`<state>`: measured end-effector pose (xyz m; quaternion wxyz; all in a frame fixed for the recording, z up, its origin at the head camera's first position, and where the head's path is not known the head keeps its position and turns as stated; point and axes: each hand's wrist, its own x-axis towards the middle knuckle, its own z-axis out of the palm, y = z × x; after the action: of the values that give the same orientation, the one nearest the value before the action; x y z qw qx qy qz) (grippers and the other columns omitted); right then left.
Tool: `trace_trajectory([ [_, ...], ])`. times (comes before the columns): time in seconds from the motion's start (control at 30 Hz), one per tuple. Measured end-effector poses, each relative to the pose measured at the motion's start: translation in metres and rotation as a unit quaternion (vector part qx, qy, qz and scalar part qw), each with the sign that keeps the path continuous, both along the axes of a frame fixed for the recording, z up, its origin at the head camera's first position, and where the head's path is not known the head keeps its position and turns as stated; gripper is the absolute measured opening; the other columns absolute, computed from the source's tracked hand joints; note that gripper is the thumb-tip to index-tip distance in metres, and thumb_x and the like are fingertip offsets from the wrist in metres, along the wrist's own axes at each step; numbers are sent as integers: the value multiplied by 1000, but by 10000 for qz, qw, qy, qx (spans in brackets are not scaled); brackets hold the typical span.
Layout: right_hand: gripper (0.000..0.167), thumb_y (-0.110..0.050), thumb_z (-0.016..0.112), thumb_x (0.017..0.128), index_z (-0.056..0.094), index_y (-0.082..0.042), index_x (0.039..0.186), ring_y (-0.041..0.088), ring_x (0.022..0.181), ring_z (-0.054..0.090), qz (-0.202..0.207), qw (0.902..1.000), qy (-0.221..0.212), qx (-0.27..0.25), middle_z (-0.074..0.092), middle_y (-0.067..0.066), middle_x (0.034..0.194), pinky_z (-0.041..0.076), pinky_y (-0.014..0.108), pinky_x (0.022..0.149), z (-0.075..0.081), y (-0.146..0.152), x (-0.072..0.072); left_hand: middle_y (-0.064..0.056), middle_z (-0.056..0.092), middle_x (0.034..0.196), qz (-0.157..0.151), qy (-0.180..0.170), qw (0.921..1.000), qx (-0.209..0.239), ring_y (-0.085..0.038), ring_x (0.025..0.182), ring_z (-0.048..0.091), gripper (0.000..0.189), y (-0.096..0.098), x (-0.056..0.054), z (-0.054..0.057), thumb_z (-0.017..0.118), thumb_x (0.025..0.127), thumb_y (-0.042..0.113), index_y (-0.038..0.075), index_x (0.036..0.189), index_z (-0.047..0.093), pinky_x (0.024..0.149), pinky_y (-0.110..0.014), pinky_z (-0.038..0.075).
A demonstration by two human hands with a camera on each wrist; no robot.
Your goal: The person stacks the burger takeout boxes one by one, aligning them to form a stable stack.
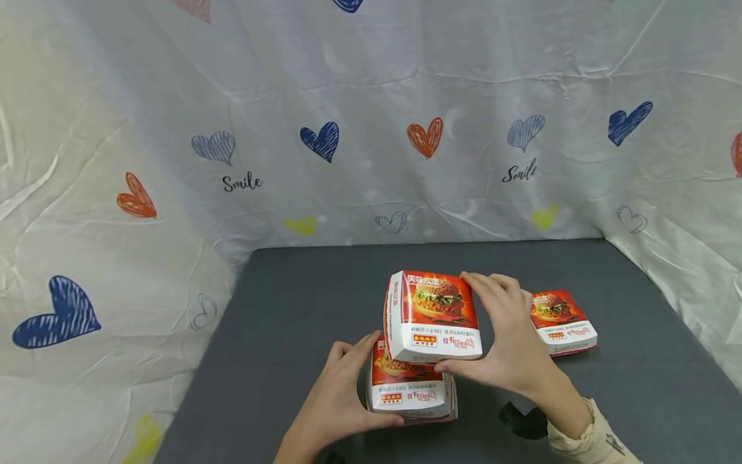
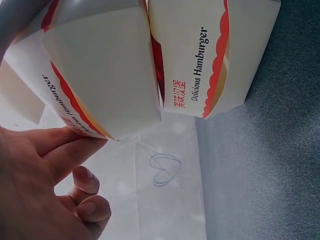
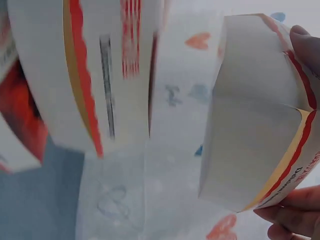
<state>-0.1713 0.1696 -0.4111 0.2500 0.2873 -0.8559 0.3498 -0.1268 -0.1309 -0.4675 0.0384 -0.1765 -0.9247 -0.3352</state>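
My right hand [image 1: 513, 351] grips a red and white hamburger box [image 1: 443, 322] by its front and back edges, thumb nearest me. In the right wrist view, a gap separates this box [image 3: 255, 125] from the others. Lower and to the left, my left hand [image 1: 336, 396] holds a second hamburger box [image 1: 408, 393] between thumb and fingers, partly hidden under the raised one. Beneath that second box is a third box [image 2: 200, 55], showing "Delicious Hamburger" on its side in the left wrist view; the head view shows little of it.
Another hamburger box [image 1: 559, 322] lies on the dark grey table [image 1: 307, 296], to the right behind my right hand. A black patch [image 1: 524, 422] is on the table by my right wrist. A white curtain [image 1: 371, 180] printed with hearts stands behind and at both sides.
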Motion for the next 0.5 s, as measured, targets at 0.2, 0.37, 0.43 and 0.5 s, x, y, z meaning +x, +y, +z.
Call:
trace_trajectory([
  [0.2, 123, -80, 89, 60, 52, -11, 155, 25, 131, 40, 269, 9992, -188, 221, 57, 6, 150, 26, 53, 97, -5, -14, 16, 19, 45, 161, -237, 203, 9994, 171, -8, 102, 38, 130, -1, -2, 0, 101, 57, 62, 44, 165, 32, 80, -28, 47],
  [0.37, 120, -77, 92, 60, 54, -11, 153, 23, 130, 41, 348, 9985, -293, 313, 57, 5, 147, 28, 49, 95, -10, -23, 20, 21, 48, 158, -372, 433, 9979, 298, -8, 103, 39, 129, -1, -3, -2, 103, 56, 58, 44, 164, 34, 79, -28, 47],
  [0.43, 119, -77, 91, 60, 55, -12, 152, 23, 130, 41, 378, 9983, -344, 294, 57, 5, 147, 28, 49, 96, -11, -25, 21, 21, 50, 157, -426, 490, 9974, 324, -8, 105, 40, 127, 0, -4, -3, 104, 56, 57, 43, 162, 36, 80, -29, 47],
  [0.5, 119, -77, 91, 60, 55, -12, 152, 23, 129, 41, 399, 9981, -372, 288, 57, 4, 146, 28, 49, 95, -13, -26, 22, 21, 51, 155, -483, 490, 9969, 388, -7, 107, 40, 124, 0, -4, -4, 104, 56, 55, 44, 160, 38, 83, -30, 47],
])
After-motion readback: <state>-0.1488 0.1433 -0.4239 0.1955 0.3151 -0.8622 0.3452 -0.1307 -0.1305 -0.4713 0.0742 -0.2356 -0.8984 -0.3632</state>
